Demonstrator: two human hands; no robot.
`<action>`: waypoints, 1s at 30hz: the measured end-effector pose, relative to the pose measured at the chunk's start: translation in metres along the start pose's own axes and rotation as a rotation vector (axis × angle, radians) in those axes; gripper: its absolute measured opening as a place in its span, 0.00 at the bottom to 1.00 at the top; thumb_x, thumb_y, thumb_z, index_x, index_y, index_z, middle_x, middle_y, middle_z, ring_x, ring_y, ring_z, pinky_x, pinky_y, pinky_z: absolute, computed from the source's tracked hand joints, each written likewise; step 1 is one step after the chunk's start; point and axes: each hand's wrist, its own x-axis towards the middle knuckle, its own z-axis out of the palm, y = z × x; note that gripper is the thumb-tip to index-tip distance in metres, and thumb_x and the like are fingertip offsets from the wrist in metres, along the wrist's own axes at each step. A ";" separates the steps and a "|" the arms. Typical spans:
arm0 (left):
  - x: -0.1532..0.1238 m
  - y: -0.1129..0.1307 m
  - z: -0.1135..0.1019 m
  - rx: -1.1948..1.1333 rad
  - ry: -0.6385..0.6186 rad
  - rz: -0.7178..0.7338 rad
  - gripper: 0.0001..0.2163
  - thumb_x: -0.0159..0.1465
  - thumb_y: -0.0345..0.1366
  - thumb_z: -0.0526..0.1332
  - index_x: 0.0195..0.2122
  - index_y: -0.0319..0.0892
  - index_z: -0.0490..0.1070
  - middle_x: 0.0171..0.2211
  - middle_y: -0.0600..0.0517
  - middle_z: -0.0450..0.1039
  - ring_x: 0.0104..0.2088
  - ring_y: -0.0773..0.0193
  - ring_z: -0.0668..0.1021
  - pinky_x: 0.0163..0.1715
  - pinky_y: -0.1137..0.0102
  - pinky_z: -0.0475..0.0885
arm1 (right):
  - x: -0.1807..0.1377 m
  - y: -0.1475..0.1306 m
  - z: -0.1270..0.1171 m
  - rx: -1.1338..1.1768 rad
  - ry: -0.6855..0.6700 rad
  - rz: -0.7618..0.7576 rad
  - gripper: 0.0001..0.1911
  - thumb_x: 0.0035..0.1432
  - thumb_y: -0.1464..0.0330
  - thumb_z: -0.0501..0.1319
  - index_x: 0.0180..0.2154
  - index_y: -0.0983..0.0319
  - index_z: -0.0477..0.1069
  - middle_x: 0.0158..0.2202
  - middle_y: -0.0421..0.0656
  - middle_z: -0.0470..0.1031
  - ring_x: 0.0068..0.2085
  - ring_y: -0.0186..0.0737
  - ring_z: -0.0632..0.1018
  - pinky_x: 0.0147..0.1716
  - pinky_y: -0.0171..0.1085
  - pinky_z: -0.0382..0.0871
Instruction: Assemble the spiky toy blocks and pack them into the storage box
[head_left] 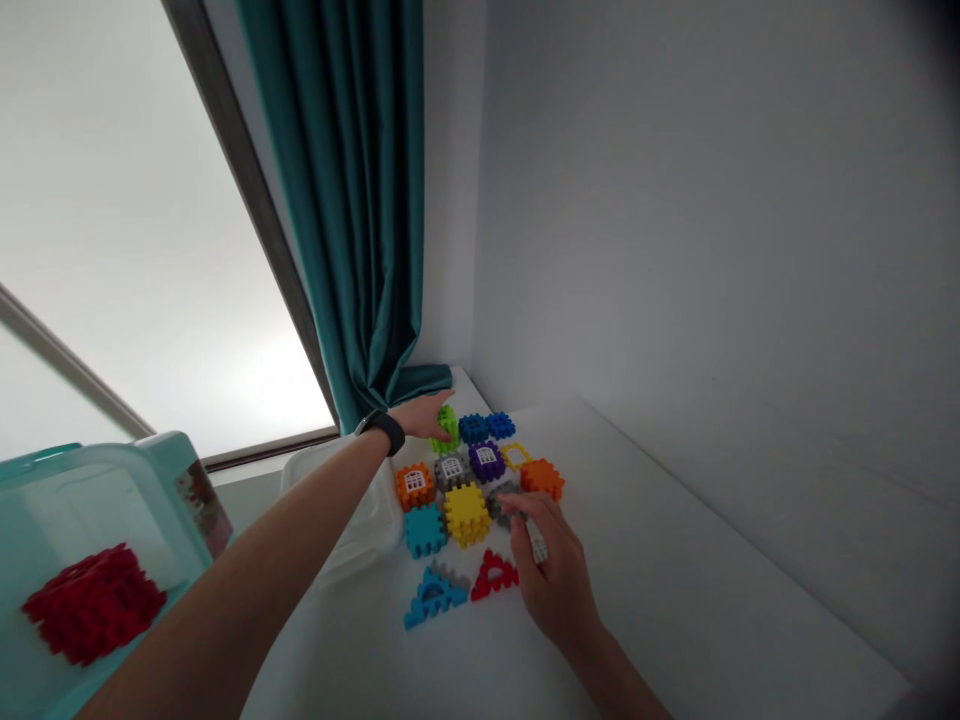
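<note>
My left hand [422, 414] reaches far out, its fingers closed round a green toothed block [448, 427] at the back of a cluster of plastic blocks. A dark watch [382, 430] sits on that wrist. My right hand [551, 575] rests on the table with its fingers pinched on a grey block [504, 500]. Between the hands lie an orange block [415, 484], a grey windowed block [452, 468], a purple block [487, 459], a yellow cube [466, 513] and a teal block [424, 529]. A blue triangle [433, 595] and a red triangle [493, 576] lie nearest me.
Blue blocks [486, 427], a yellow frame [516, 456] and another orange block [542, 478] lie at the cluster's far side. A teal bin [161, 480] at left holds red blocks [94, 602]. A clear lid [367, 520] lies beside it. A teal curtain [352, 200] hangs behind.
</note>
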 end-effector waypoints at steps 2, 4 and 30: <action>0.002 -0.001 0.002 0.008 0.002 0.003 0.44 0.52 0.44 0.70 0.68 0.41 0.52 0.60 0.41 0.70 0.57 0.47 0.74 0.54 0.64 0.67 | 0.000 0.000 -0.001 -0.002 0.002 0.006 0.14 0.65 0.73 0.52 0.47 0.56 0.72 0.40 0.46 0.76 0.43 0.45 0.76 0.43 0.43 0.73; 0.003 -0.001 0.003 0.013 0.009 0.003 0.41 0.53 0.44 0.70 0.66 0.42 0.55 0.59 0.42 0.70 0.57 0.47 0.74 0.55 0.63 0.66 | 0.000 -0.001 -0.002 -0.003 0.004 0.011 0.14 0.65 0.73 0.52 0.47 0.56 0.71 0.40 0.46 0.76 0.43 0.45 0.76 0.43 0.43 0.73; -0.091 0.025 -0.028 -0.104 0.217 -0.063 0.38 0.56 0.42 0.68 0.65 0.39 0.54 0.45 0.43 0.78 0.45 0.49 0.81 0.42 0.65 0.71 | 0.083 0.033 0.005 -0.327 -0.525 -0.169 0.15 0.60 0.72 0.59 0.49 0.59 0.72 0.49 0.47 0.78 0.51 0.48 0.75 0.54 0.49 0.66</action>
